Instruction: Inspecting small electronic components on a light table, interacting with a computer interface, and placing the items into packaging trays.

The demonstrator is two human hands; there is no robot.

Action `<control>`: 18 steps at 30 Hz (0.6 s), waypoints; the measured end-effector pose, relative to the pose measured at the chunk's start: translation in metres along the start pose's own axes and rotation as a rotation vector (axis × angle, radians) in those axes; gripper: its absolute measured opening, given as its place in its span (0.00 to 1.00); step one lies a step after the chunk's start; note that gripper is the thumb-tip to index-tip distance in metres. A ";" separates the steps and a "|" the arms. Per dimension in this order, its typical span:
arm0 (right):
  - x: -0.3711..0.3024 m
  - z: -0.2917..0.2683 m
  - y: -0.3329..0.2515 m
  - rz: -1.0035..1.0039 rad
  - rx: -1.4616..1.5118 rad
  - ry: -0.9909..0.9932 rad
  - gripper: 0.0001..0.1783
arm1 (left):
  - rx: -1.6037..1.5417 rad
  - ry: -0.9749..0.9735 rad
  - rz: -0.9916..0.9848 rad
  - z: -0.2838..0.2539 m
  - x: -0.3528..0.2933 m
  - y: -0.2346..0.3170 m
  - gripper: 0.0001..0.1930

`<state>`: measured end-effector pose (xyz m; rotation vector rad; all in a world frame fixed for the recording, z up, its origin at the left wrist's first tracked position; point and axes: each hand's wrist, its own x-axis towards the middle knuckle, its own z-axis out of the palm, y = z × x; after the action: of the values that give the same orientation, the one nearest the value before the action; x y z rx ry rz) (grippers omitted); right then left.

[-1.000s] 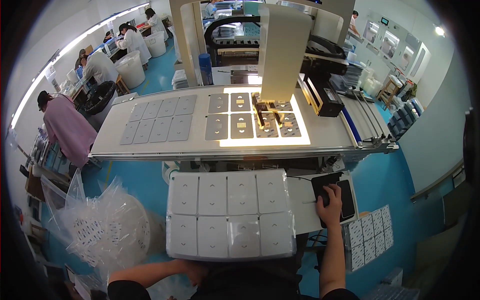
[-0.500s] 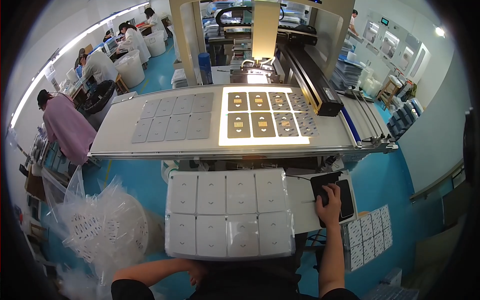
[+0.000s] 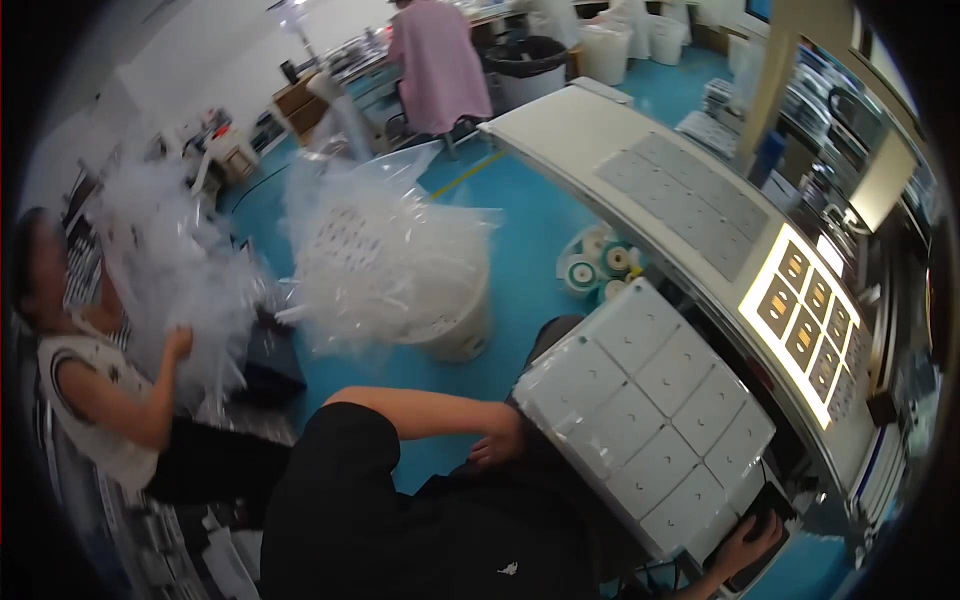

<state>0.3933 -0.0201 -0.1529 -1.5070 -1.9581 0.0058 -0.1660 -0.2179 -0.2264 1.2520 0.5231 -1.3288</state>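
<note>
My right hand [image 3: 745, 550] is closed over a dark computer mouse [image 3: 763, 523] on a black pad. My left hand [image 3: 497, 437] rests by my lap with fingers curled in and nothing visible in them; part of it is in shadow. Between my hands lies a stack of grey-white sheets [image 3: 640, 405] in clear plastic, each divided into several card shapes with small marks. Beyond it, on the machine's table [image 3: 555, 120], lie a grey sheet of card shapes [image 3: 690, 195] and a lit panel [image 3: 765, 300] with dark cards showing orange patterns.
A white bin [image 3: 465, 320] heaped with clear plastic film stands left of me. Near it a seated person [image 3: 110, 400] handles more film. Tape rolls [image 3: 590, 270] sit below the machine's table. A person in a pink garment [image 3: 440, 70] works at a far bench.
My head has turned left, swinging the machine and the stack to the right of the picture. A person with plastic film has come into view. My right hand stays on the mouse.
</note>
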 end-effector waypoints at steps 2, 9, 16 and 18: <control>-0.006 -0.001 0.002 0.036 -0.010 0.043 0.23 | -0.546 0.726 0.226 0.030 -0.025 -0.045 0.17; -0.005 -0.006 -0.002 0.032 -0.023 0.033 0.23 | -1.025 2.109 -1.072 0.124 -0.005 -0.173 0.25; -0.006 -0.010 -0.004 0.038 -0.016 0.028 0.23 | -0.956 1.844 -1.285 0.149 0.073 -0.235 0.21; -0.007 -0.008 0.000 0.071 -0.026 0.015 0.23 | -0.900 1.869 -1.377 0.147 0.075 -0.240 0.17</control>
<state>0.3983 -0.0297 -0.1499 -1.5883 -1.8990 -0.0008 -0.4145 -0.3257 -0.3327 0.8637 3.2010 -0.0973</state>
